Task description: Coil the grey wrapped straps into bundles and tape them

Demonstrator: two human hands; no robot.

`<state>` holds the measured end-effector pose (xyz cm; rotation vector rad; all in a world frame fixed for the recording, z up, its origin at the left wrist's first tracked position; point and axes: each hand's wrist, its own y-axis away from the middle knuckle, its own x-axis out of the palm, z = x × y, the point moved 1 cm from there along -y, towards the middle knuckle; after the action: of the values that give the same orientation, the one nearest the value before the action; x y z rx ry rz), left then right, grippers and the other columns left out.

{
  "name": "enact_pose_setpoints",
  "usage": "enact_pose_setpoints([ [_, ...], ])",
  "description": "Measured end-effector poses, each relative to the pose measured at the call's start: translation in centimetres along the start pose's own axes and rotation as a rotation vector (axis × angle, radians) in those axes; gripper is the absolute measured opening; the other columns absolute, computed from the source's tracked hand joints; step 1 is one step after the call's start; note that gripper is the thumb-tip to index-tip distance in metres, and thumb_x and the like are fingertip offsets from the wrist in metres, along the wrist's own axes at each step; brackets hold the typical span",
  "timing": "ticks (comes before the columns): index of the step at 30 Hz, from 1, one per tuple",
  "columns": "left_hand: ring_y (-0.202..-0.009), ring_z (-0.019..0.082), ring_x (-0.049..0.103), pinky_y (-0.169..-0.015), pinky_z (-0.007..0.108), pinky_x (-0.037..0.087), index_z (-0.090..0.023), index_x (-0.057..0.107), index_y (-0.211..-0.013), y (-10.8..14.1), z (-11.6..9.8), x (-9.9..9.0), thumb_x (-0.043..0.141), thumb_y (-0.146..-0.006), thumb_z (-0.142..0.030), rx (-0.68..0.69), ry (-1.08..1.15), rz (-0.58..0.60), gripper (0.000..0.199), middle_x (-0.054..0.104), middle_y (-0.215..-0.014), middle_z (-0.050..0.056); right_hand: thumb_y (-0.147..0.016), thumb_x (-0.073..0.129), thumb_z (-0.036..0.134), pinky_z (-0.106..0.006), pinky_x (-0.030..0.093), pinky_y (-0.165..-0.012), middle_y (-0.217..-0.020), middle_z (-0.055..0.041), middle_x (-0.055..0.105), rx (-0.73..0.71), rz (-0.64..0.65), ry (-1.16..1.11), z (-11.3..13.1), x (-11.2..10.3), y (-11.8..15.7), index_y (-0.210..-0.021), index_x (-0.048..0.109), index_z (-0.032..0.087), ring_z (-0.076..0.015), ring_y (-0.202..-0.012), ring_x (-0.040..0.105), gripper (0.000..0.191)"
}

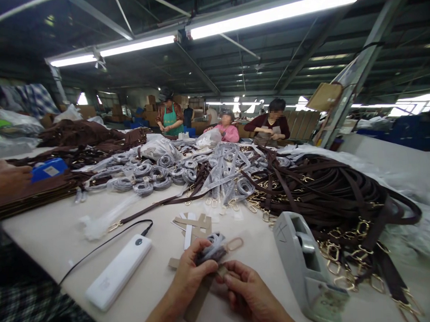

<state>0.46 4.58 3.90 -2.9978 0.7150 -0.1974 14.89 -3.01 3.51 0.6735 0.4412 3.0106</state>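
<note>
My left hand [189,271] is closed around a coiled bag strap [213,249] wrapped in clear plastic. A gold oval ring [235,244] sticks out from the coil on the right. Close beside it, my right hand [247,287] pinches the end of a narrow tan piece that looks like a cardboard strip [220,271]; its fingertips are partly hidden. Another brown cardboard strip [199,301] runs below both hands on the table. Just beyond the left hand lie several loose cardboard strips [199,223], brown and white.
A grey tape dispenser [301,266] stands right of my hands, a white power bank [120,272] with a black cable left. Dark brown straps [330,189] with gold clasps are heaped right; plastic-wrapped coils [158,175] lie ahead. Another person's hand [9,177] is near a blue object [49,169]. Several people work beyond.
</note>
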Motion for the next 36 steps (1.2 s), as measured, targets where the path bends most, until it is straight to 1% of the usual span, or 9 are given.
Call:
enact_pose_setpoints([
  [3,-0.071,0.013,0.050,-0.064,0.022,0.039,-0.020,0.055,-0.089,0.1,-0.1,0.2,0.066,-0.064,-0.017,0.003,0.031,0.014,0.027,0.056,-0.076,-0.005,-0.057,0.088,0.047,-0.018,0.046,-0.046,-0.079,0.0004,0.070,-0.012,-0.058,-0.016,-0.2,0.3,-0.2,-0.087,0.065,0.017,-0.0048,-0.046,0.053,0.048],
  [6,-0.066,0.012,0.053,-0.063,0.023,0.041,-0.020,0.057,-0.093,0.2,-0.3,0.7,0.065,-0.065,-0.016,-0.003,0.011,0.065,0.029,0.057,-0.078,-0.005,-0.056,0.086,0.052,-0.020,0.045,-0.042,-0.072,0.0014,0.067,-0.044,-0.125,0.046,-0.2,0.9,-0.5,-0.089,0.068,0.016,-0.0052,-0.043,0.048,0.052],
  [9,-0.064,0.013,0.055,-0.063,0.026,0.043,-0.021,0.058,-0.098,0.3,-0.6,0.9,0.063,-0.066,-0.017,-0.023,-0.018,0.050,0.033,0.058,-0.080,-0.004,-0.056,0.086,0.053,-0.020,0.047,-0.044,-0.064,0.0041,0.062,-0.069,-0.166,0.008,-0.2,1.0,-0.8,-0.087,0.070,0.016,-0.0041,-0.043,0.045,0.050],
  [14,-0.092,0.022,0.055,-0.085,0.030,0.040,-0.021,0.065,-0.098,0.4,-1.1,0.3,0.066,-0.065,-0.016,0.044,-0.247,-0.037,0.034,0.063,-0.094,0.001,-0.053,0.089,0.052,-0.020,0.050,-0.049,-0.074,0.0011,0.066,-0.060,-0.167,-0.046,-0.6,0.8,-1.0,-0.088,0.071,0.017,-0.0077,-0.056,0.054,0.052],
  [18,-0.098,0.024,0.054,-0.091,0.032,0.037,-0.022,0.066,-0.100,0.5,-0.9,0.2,0.064,-0.067,-0.016,0.076,-0.321,-0.028,0.034,0.064,-0.102,0.003,-0.047,0.090,0.056,-0.019,0.044,-0.039,-0.057,0.0044,0.058,0.000,-0.244,-0.007,-0.7,1.3,-1.2,-0.080,0.068,0.016,-0.0081,-0.046,0.049,0.056],
  [24,-0.096,0.024,0.054,-0.091,0.033,0.038,-0.021,0.065,-0.102,0.5,-0.8,0.3,0.065,-0.067,-0.018,0.051,-0.326,-0.005,0.035,0.063,-0.103,0.003,-0.048,0.093,0.036,-0.021,0.051,-0.053,-0.071,-0.0033,0.071,-0.100,-0.195,-0.114,-0.3,1.4,-1.4,-0.075,0.074,0.012,-0.0107,-0.058,0.058,0.041],
  [28,-0.101,0.025,0.055,-0.094,0.034,0.038,-0.021,0.064,-0.107,0.6,-0.8,0.4,0.064,-0.068,-0.017,0.044,-0.345,0.009,0.039,0.064,-0.108,0.004,-0.049,0.092,0.031,-0.018,0.045,-0.045,-0.060,0.0003,0.068,-0.107,-0.278,-0.161,-0.6,1.2,-1.6,-0.071,0.073,0.013,-0.0087,-0.049,0.054,0.034],
  [32,-0.098,0.025,0.059,-0.091,0.035,0.043,-0.019,0.051,-0.129,0.4,-0.9,1.1,0.061,-0.069,-0.015,0.012,-0.259,0.054,0.061,0.066,-0.111,0.006,-0.050,0.090,0.032,-0.019,0.044,-0.044,-0.059,0.0020,0.068,-0.151,-0.311,-0.202,-0.7,1.2,-2.4,-0.072,0.071,0.016,-0.0102,-0.047,0.056,0.033],
  [36,-0.113,0.027,0.057,-0.103,0.039,0.038,-0.015,0.023,-0.149,0.1,-1.1,1.4,0.059,-0.072,-0.018,-0.037,-0.223,0.076,0.086,0.063,-0.126,0.010,-0.049,0.092,0.031,-0.027,0.055,-0.067,-0.072,-0.0011,0.075,-0.216,-0.264,-0.228,-0.1,1.0,-2.7,-0.080,0.072,0.017,-0.0168,-0.064,0.067,0.039],
])
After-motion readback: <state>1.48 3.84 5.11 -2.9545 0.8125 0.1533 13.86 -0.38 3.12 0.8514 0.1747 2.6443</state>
